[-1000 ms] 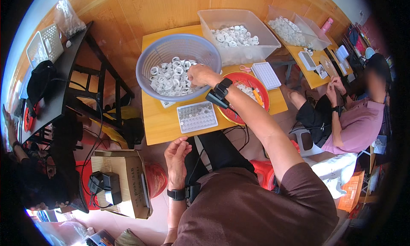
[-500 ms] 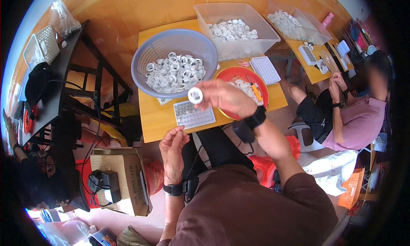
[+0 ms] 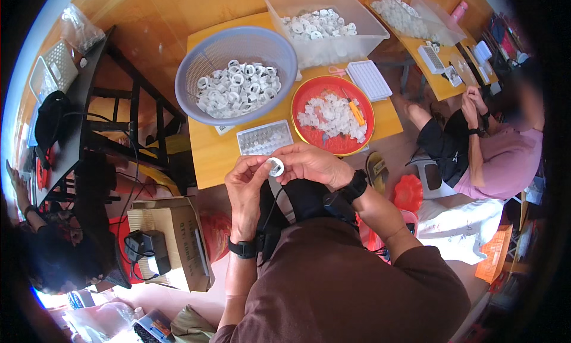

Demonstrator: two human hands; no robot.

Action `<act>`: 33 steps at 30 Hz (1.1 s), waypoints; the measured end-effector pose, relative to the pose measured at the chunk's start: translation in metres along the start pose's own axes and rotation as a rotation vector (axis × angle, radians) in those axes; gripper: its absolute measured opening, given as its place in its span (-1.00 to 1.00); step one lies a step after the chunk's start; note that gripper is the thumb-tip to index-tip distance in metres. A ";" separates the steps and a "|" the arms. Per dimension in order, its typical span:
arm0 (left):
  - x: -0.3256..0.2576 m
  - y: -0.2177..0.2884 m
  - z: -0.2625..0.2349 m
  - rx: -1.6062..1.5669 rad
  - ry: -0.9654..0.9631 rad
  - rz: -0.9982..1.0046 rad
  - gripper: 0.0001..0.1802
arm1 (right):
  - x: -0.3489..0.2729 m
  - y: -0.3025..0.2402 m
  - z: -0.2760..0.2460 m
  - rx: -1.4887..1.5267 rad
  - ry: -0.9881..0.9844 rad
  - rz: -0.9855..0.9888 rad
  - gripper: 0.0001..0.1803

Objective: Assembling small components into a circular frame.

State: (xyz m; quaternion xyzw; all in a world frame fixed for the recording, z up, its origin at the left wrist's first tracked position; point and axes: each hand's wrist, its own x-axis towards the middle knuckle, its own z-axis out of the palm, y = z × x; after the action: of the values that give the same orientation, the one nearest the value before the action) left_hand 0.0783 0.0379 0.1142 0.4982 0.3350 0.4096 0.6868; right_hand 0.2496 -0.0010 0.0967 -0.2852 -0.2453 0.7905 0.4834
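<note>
Both of my hands meet in front of my body, just below the near edge of the yellow table (image 3: 208, 158). My left hand (image 3: 247, 185) and my right hand (image 3: 312, 164) pinch one small white ring-shaped part (image 3: 275, 166) between their fingertips. Beyond them stands a lavender basket (image 3: 196, 57) filled with several white rings. To its right lies a red plate (image 3: 303, 99) of small clear pieces. A small clear grid tray (image 3: 263, 137) sits between the basket and my hands.
A clear bin (image 3: 357, 42) of white parts stands at the back, with a white grid tray (image 3: 369, 79) beside it. Another person (image 3: 488, 146) sits at the right by a second yellow table (image 3: 440, 81). A cardboard box (image 3: 172, 236) sits on the floor to the left.
My right hand lifted a white ring out of the basket and carried it back toward my body. My left hand rose to meet it, and both now hold the ring.
</note>
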 end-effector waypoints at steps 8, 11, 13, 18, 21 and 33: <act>0.003 0.004 -0.001 0.073 -0.016 -0.044 -0.92 | -0.007 0.004 0.020 -0.568 0.451 -0.288 -0.73; 0.003 0.004 -0.005 0.151 -0.087 -0.029 -0.91 | -0.015 -0.002 0.029 -0.932 0.406 -0.361 -0.80; 0.002 0.001 -0.006 0.152 -0.116 -0.050 -0.91 | -0.016 -0.003 0.036 -0.812 0.438 -0.350 -0.86; -0.008 -0.011 -0.005 0.004 -0.016 -0.135 -0.79 | -0.016 0.015 0.026 -0.554 0.475 -0.278 -0.88; -0.013 -0.019 -0.003 -0.182 0.023 -0.188 -0.73 | -0.019 0.022 0.024 -0.393 0.520 -0.311 -0.90; -0.020 -0.028 0.005 -0.426 -0.066 -0.242 -0.71 | -0.022 0.033 0.036 -0.339 0.622 -0.425 -0.90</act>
State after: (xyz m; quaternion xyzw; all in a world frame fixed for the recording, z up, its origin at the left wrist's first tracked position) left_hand 0.0807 0.0133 0.0901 0.3115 0.2754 0.3694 0.8311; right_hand 0.2129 -0.0388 0.1056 -0.5290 -0.2675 0.4978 0.6330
